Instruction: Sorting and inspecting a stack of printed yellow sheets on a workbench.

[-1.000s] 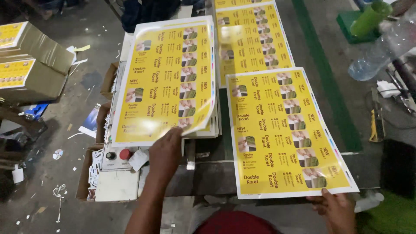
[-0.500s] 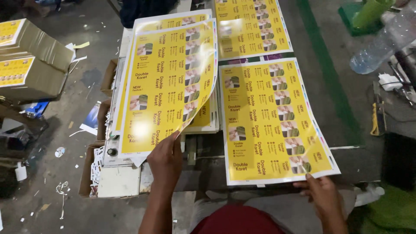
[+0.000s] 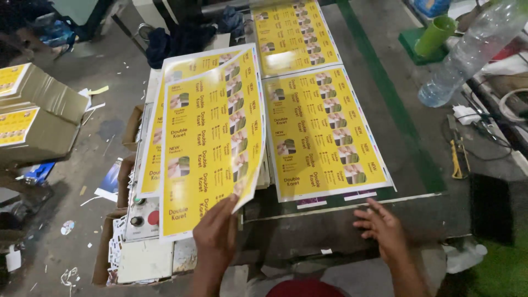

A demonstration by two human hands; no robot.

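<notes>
My left hand (image 3: 215, 234) grips the near edge of a yellow printed sheet (image 3: 212, 143) and lifts it, curled, off a stack of like sheets (image 3: 154, 148) on the left. My right hand (image 3: 383, 228) rests on the dark machine bed with its fingers apart, holding nothing, just below a second yellow sheet (image 3: 324, 129) that lies flat on the bed. A third yellow sheet (image 3: 297, 36) lies farther up the bed.
A control box with a red button (image 3: 153, 218) sits under the stack. Cardboard boxes (image 3: 38, 115) stand at the left. On the right are a clear plastic bottle (image 3: 470, 52), a green cup (image 3: 435, 34) and a yellow-handled tool (image 3: 456, 159). Paper scraps litter the floor.
My left hand has raised the top sheet higher off the stack. My right hand has let go of the flat sheet, which now lies farther up the bed.
</notes>
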